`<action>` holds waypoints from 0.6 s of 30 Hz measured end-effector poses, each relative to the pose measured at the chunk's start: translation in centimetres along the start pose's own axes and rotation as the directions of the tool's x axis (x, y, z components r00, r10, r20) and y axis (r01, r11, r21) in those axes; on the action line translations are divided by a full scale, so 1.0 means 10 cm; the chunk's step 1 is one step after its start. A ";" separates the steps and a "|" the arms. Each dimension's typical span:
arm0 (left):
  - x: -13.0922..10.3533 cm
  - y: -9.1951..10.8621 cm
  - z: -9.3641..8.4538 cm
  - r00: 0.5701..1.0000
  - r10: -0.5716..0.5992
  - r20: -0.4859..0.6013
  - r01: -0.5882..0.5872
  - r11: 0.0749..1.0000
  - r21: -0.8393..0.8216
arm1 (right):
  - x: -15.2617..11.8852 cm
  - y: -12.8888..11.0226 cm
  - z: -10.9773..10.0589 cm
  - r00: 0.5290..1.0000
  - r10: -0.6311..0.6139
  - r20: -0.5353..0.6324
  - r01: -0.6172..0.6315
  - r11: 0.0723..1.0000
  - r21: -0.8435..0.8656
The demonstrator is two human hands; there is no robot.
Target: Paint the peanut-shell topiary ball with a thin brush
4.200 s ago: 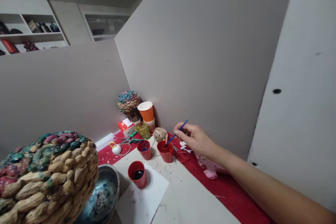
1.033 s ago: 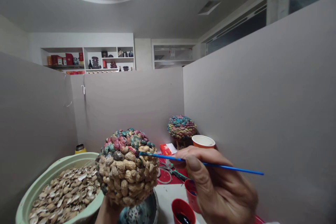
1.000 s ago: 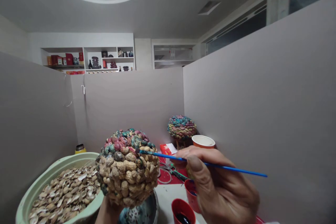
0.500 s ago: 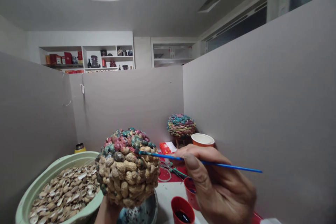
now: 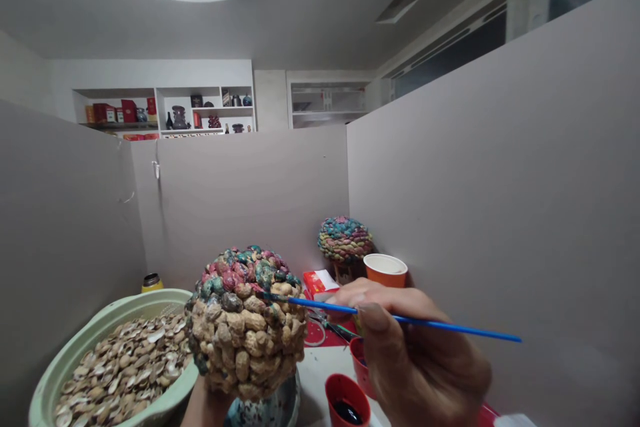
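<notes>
Ball (image 5: 245,347) in the foreground, low in the view, and it's a nubbly one, peanut packed against peanut; pink and teal over the crown, bare tan around the lower face, a few dark patches down the side; the left hand (image 5: 203,403) comes up beneath it, mostly hidden by the ball itself, so how far its fingers close I cannot tell; over to the ball's right, the right hand (image 5: 420,360), thumb and fingers pinched closed on a slim blue brush (image 5: 450,327), its dark tip laid on the ball's upper face, right where colour meets bare shell!

Below the ball and partly covered by it, a bowl (image 5: 293,395) speckled blue and black; left of the ball, a pale green basin (image 5: 44,377) loaded with shells (image 5: 120,370); to the ball's lower right on the desk (image 5: 316,367), a red cup (image 5: 336,390) with dark liquid inside, a second cup (image 5: 359,368) just behind, partly covered by the right hand; beyond the ball to the right, a red-and-white box (image 5: 320,282), an orange cup (image 5: 386,272), and a fully coloured far ball (image 5: 345,240) near the corner of the grey panels (image 5: 240,193).
</notes>
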State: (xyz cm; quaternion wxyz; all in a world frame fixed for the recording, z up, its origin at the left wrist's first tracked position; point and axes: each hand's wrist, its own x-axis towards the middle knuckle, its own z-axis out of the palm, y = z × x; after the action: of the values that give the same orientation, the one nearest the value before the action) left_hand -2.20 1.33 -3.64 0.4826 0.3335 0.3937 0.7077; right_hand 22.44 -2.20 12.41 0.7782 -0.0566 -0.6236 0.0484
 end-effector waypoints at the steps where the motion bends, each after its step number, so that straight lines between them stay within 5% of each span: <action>1: 0.01 0.00 0.00 0.999 -0.026 -0.033 0.026 1.000 -0.007 | -0.01 0.02 0.01 1.000 0.001 -0.001 -0.001 1.000 0.017; 7: -0.11 0.03 -0.04 0.996 0.037 0.087 -0.036 0.999 -0.011 | 0.01 0.02 0.05 0.999 0.021 -0.036 -0.023 0.998 -0.056; 12: -0.21 -0.01 0.00 0.983 0.180 0.045 -0.182 0.982 0.044 | 0.03 -0.07 0.06 0.977 0.089 -0.195 -0.115 0.985 -0.131; 18: -0.19 0.16 0.09 0.997 0.051 0.063 -0.054 0.997 0.049 | 0.01 -0.06 0.03 0.987 0.071 -0.147 -0.082 0.994 -0.066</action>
State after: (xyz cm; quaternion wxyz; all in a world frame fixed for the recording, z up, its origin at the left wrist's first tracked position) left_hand -1.57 -0.62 -1.96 0.4674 0.3775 0.3873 0.6993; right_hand 22.14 -2.79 12.66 0.8164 -0.1117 -0.5643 0.0516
